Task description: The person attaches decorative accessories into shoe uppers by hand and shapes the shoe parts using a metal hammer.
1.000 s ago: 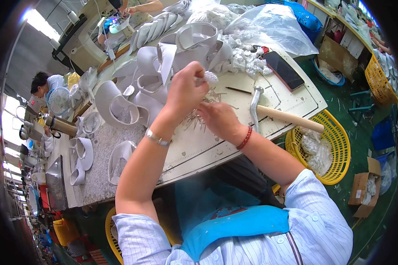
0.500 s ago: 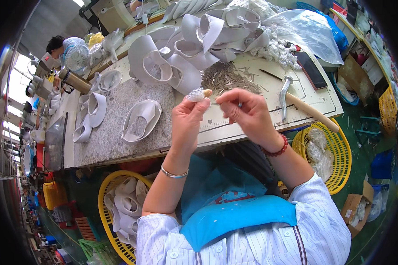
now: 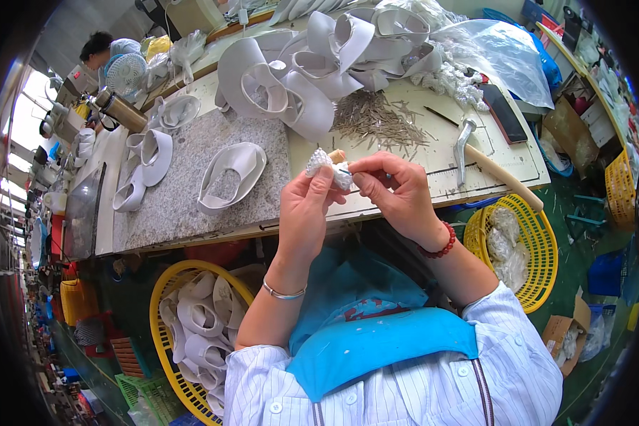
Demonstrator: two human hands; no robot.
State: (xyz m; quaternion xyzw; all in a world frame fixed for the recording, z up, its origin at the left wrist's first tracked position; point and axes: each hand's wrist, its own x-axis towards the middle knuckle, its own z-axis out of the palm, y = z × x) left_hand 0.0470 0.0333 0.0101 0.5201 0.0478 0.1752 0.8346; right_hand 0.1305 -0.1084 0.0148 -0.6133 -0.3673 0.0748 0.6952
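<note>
My left hand (image 3: 307,202) is closed on a small white beaded ornament (image 3: 319,162), held up above the front part of the worktable. A tan covering shows on a fingertip behind it. My right hand (image 3: 397,188) pinches a thin, dark, pin-like piece (image 3: 344,170) against the ornament's right side; its exact kind is too small to make out. Beyond my hands lies a heap of thin brownish-grey slivers (image 3: 380,122). White shoe uppers (image 3: 263,92) are piled behind and to the left of it. One single white upper (image 3: 232,177) rests on the granite slab (image 3: 170,220).
A hammer (image 3: 500,174) lies at the right, its handle past the table edge. Near it are a dark pencil-like stick (image 3: 441,116), a phone (image 3: 504,113) and white beaded pieces (image 3: 451,85). Yellow baskets (image 3: 165,284) stand below. Another person (image 3: 106,50) sits far left.
My right hand has come left to meet the ornament, bringing the thin piece against it. My left hand has turned the ornament, and more of its white side shows. The view has shifted slightly.
</note>
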